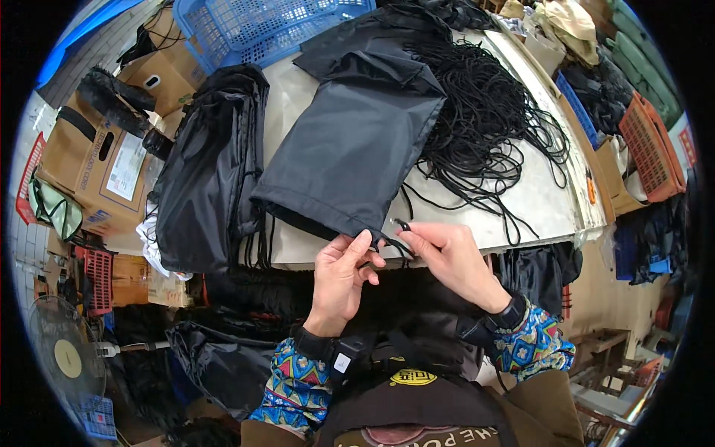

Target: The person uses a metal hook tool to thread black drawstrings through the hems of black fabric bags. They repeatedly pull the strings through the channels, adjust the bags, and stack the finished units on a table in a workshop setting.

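A black fabric bag [339, 145] lies flat on the pale tabletop, its hemmed open edge toward me. My left hand [341, 274] pinches the right corner of that hem between thumb and fingers. Just to its right, my right hand [453, 257] is closed on a black cord [403, 226], thumb against forefinger. A small shiny tip shows at the cord's end, too small to name. Short loops of cord hang between the two hands by the bag's corner. To the right of the bag spreads a big tangled heap of black cords [480, 112].
A stack of black bags [212, 167] hangs over the table's left edge, cords dangling. A blue plastic basket [261, 33] stands at the back. Cardboard boxes [93, 164] and a fan [67, 357] are at left. An orange-handled tool [590, 188] lies at the table's right edge.
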A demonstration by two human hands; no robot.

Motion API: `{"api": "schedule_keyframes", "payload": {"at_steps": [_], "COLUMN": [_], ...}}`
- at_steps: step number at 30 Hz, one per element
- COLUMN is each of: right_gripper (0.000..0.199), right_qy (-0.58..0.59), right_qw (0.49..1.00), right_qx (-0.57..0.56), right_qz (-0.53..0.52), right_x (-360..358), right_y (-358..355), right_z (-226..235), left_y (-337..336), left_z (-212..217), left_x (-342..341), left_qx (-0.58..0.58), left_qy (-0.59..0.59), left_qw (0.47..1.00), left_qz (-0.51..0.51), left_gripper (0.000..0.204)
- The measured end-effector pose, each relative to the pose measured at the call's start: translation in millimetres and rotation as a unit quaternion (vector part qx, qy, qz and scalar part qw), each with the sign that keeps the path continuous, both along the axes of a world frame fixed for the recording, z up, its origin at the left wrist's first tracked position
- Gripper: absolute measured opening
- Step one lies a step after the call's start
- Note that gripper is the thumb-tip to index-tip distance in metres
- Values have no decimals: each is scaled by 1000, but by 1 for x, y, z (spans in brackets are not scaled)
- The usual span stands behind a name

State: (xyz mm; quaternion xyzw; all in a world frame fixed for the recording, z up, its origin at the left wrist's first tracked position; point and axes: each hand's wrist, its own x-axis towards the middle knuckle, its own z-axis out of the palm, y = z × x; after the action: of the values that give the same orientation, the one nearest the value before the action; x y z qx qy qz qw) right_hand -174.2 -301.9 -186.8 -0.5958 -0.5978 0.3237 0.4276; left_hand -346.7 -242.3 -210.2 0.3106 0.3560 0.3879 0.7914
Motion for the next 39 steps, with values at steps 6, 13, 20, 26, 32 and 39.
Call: {"api": "schedule_keyframes", "payload": {"at_steps": [6,13,20,26,32,39], "right_gripper": [5,11,31,21,24,16], "right_qy": [-260,-347,-303,-364,-305,-220], "right_qw": [960,933,948,928,951,973], "right_qx": [102,89,92,79,42,69], "right_qz": [-18,-21,15,-1,21,-11], "right_x": [-11,-20,3,42,25,22], "right_y": [-16,-15,-21,-46,-49,-44], "right_z": [4,0,7,24,22,9], "left_y": [2,-10,8,2,17,-18], "left_z": [-2,-3,-5,-5,-10,-18], "left_x": [0,12,5,15,6,30], "left_qx": [-40,-10,42,57,34,113], "left_qy": [-23,-5,-14,84,-12,35], "left_qw": [999,1000,995,993,992,981], "left_qz": [-3,15,95,-63,124,-156], "left_gripper": [14,12,13,22,17,22]}}
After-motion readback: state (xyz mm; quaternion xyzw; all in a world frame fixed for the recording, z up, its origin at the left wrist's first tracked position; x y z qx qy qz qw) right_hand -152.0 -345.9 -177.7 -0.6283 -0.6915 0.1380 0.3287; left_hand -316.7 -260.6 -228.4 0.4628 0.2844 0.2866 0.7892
